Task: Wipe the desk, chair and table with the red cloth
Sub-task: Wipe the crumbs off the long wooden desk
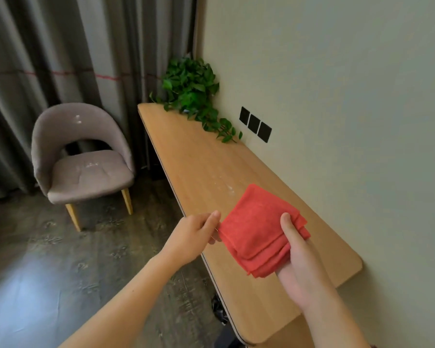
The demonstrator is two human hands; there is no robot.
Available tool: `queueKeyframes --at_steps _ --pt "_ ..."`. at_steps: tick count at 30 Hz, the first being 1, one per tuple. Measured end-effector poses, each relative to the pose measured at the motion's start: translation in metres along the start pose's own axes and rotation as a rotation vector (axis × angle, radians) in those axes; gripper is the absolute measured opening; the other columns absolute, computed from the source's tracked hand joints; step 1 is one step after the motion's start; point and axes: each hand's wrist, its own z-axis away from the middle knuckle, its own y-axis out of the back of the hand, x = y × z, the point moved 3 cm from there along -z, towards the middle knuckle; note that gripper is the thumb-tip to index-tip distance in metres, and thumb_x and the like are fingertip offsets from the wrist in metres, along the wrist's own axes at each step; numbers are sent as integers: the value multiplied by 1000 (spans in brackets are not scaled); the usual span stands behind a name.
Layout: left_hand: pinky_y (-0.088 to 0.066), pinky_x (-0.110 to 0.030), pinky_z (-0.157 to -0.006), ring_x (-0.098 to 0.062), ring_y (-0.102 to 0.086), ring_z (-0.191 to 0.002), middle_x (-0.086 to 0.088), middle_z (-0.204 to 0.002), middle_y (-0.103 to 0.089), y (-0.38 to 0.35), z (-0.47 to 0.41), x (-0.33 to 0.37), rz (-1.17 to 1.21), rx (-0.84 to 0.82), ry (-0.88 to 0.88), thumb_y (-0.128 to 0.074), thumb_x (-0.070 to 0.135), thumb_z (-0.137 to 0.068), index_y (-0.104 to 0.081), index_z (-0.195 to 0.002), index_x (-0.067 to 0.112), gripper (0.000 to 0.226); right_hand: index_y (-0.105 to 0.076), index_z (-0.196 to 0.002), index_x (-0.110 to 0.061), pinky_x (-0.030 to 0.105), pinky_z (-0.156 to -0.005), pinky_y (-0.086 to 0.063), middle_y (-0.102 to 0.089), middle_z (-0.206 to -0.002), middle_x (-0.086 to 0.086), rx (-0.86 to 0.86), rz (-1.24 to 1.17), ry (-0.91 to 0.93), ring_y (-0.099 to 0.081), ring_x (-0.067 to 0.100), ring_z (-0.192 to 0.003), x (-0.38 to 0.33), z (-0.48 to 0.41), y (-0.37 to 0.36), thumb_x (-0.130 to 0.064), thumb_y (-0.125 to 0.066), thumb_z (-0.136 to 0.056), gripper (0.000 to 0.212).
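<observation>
Both hands up over the near half of the desk (201, 162), holding the red cloth (259, 229) between them. Right hand (299, 267) has it pinched: thumb flat on top of the folded layers, fingers underneath, palm supporting the near right part. Left hand (194, 234) grips the cloth's left corner with fingertips closed on the edge, out over the desk's left edge. Cloth is folded into a multi-layer stack, roughly square, one corner pointing toward the far end of the desk; whether its far corner touches the wood or hangs just above it, can't tell from this angle. Just past that far corner, a patch of white specks (226, 187) on the desktop, mid-length, nearer the wall side. Desk is a light wood slab with rounded corners, right edge against the wall (337, 84). Further along the wall, three black square plates (255, 124) in a row just above the desk's right edge. At the far right corner of the desk, a green leafy plant (191, 91), vines trailing along the wall side toward the plates. Left of the desk's far end, on the dark floor (35, 259), a grey upholstered chair (83, 156) with wooden legs, whitish marks on seat and backrest. Grey curtains (48, 46) behind it.
</observation>
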Motion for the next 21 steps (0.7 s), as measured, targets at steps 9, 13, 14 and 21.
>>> queueKeyframes --at_steps 9,13,14,21 --pt "-37 -15 -86 -1 -54 -103 15 -115 -61 18 -61 -108 -106 -92 177 -29 65 -94 -66 -122 29 60 -65 -120 -14 34 -68 -61 -80 -105 4 150 -190 69 -77 16 -92 -15 -109 -21 -28 -62 -97 27" --pt "-37 -28 -106 -14 -52 -130 8 -141 -56 20 -100 -145 -174 -113 247 -34 59 -98 -54 -140 28 55 -65 -123 -15 42 -88 -54 -78 -113 3 189 -224 162 -75 19 -102 -31 -171 -11 -31 -57 -100 29" --pt "-35 -32 -111 -17 -47 -136 7 -147 -52 21 -112 -151 -199 -115 259 -35 56 -100 -50 -143 28 53 -66 -122 -17 42 -86 -53 -78 -113 2 203 -213 184 -75 19 -100 -34 -186 -8 -33 -57 -99 29" --pt "-22 -47 -123 -26 -27 -150 1 -159 -37 19 -232 -197 -349 -114 312 -34 48 -103 -44 -147 29 50 -67 -120 -21 39 -79 -57 -77 -117 -1 344 -221 140 -75 17 -100 -27 -300 28 -30 -57 -97 27"
